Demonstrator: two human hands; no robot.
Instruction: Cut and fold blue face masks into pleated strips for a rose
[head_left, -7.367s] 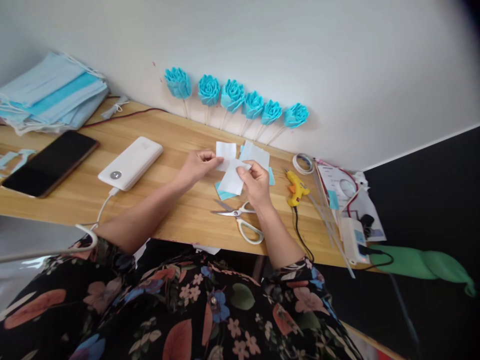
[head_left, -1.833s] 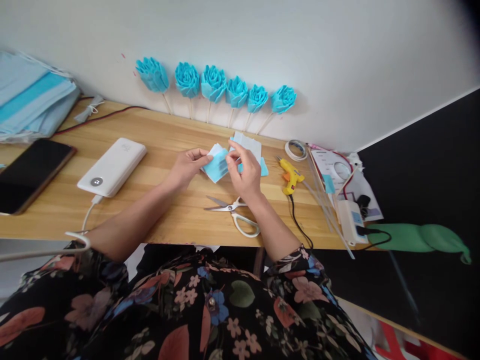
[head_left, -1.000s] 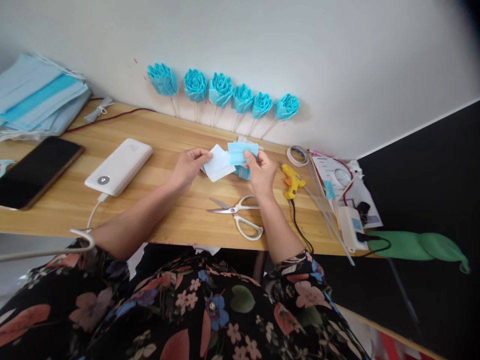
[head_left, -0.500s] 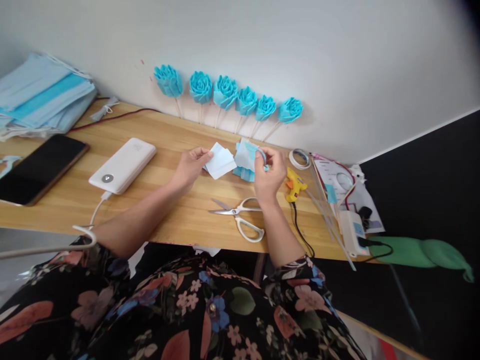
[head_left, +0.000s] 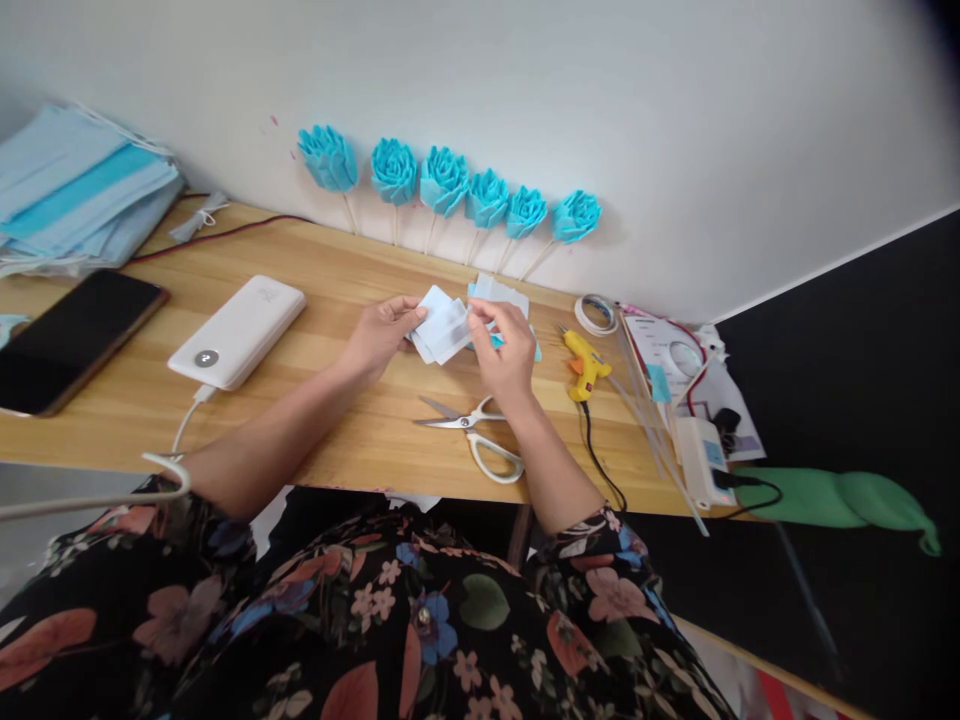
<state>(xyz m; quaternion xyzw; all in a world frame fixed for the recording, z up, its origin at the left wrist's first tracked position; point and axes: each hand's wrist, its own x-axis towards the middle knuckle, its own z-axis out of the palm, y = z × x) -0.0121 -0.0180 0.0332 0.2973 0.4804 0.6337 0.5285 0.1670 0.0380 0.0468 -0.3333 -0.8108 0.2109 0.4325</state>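
Note:
My left hand (head_left: 384,335) pinches a few overlapping pale pieces of thin cloth (head_left: 435,312) between thumb and fingers. At their right edge, my right hand (head_left: 504,348) is closed on a translucent white cloth piece (head_left: 453,334). Behind my right hand lies a pile of blue and white cloth pieces (head_left: 504,291), partly covered by it. White-handled scissors (head_left: 466,421) rest with blades apart below my hands, one handle loop partly hidden by my right wrist.
Several blue cloth flowers on sticks (head_left: 444,182) lean against the wall. A yellow glue gun (head_left: 585,366) and a tape roll (head_left: 598,315) lie on the right. To the left are a power bank (head_left: 238,330), a phone (head_left: 82,340) and stacked face masks (head_left: 82,190).
My right hand has moved left from the cloth pile to the pieces in my left hand, bringing a white piece against them. My left hand stays nearly in place.

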